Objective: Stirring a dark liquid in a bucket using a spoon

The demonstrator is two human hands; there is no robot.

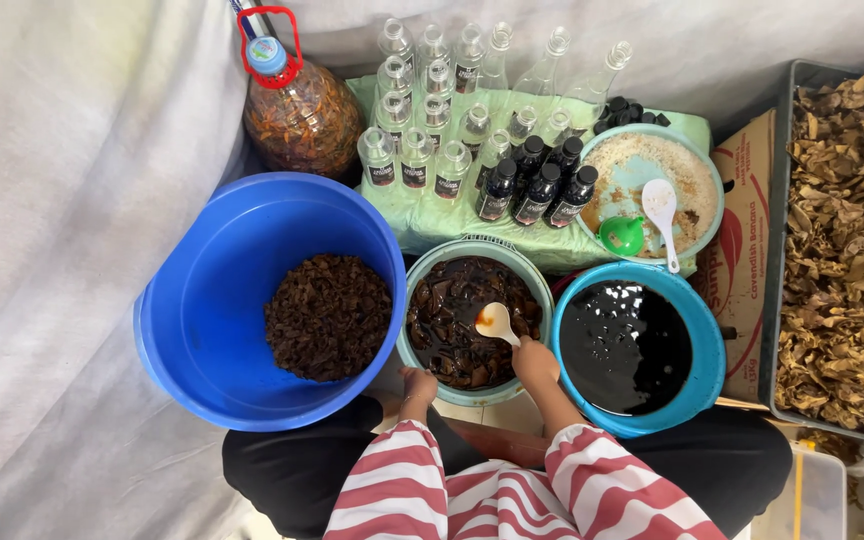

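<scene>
White cloth (72, 250) drapes the floor and the back of this cramped spot, and the person sits at the lower edge with red-and-white striped sleeves (512, 500) reaching forward.

Right hand (535, 362) is closed around the handle of a white spoon (497, 323). The spoon's long axis runs on a diagonal: handle toward the lower right, in the fist, and bowl pointing up and to the left, over the middle of the teal bowl (414, 352). The spoon's hollow faces up and holds a little reddish-brown liquid. That teal bowl is full of dark, wet, leafy pieces. Left hand (419, 383) rests on the near rim of the same bowl, fingers curled over the edge; how tightly it grips, I cannot tell.

Touching the bowl on its left stands a big blue tub (202, 300) with a heap of dark brown chopped matter. On its right, a blue basin (707, 345) holds black liquid. Behind, on a pale green cloth (422, 225), stand rows of small clear bottles (432, 110) and a few filled dark ones (537, 190), beside a light blue bowl (714, 180) with a green funnel (622, 235) and a second white spoon (662, 215). A large jug (297, 115) of orange-brown matter stands at the back left. A grey tray (780, 250) of dry brown leaves lies at the far right, past a cardboard box (742, 220).
</scene>
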